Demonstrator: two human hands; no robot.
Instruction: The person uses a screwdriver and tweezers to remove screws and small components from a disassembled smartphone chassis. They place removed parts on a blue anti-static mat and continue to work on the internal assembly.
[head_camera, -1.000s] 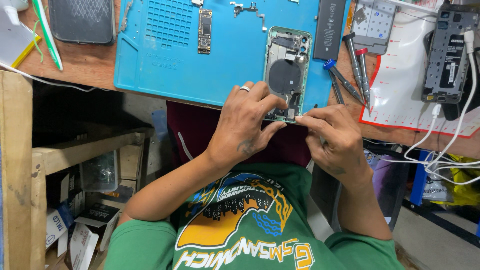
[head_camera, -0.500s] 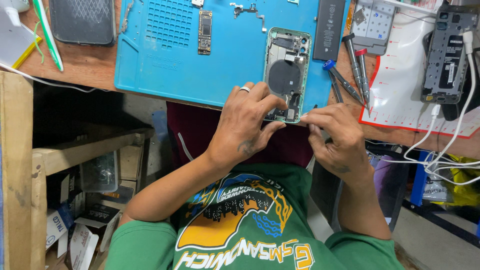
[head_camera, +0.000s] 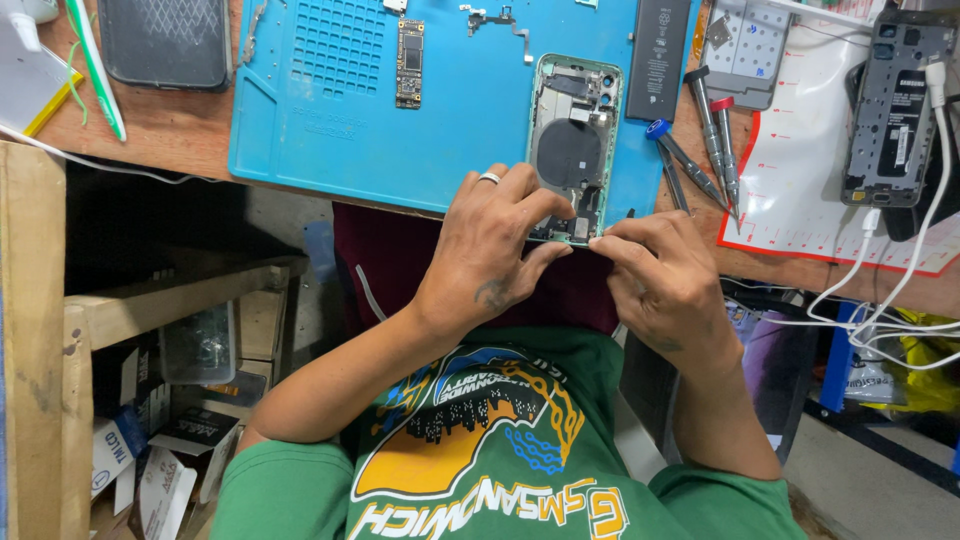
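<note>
Basically both hands (head_camera: 580, 250) pinch opened green phone shell (head_camera: 572, 140), coil & parts exposed.

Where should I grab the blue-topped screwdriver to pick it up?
Probably by its thin grey shaft, pinched from above. The blue-topped screwdriver lies flat on the blue mat's edge, slanting, blue cap away from the person. Two red-topped screwdrivers lie close on its right, so come from the left.

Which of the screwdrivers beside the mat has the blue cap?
The blue-capped screwdriver, lying closest to the blue mat and the opened phone; the two to its right have black and red caps.
</note>
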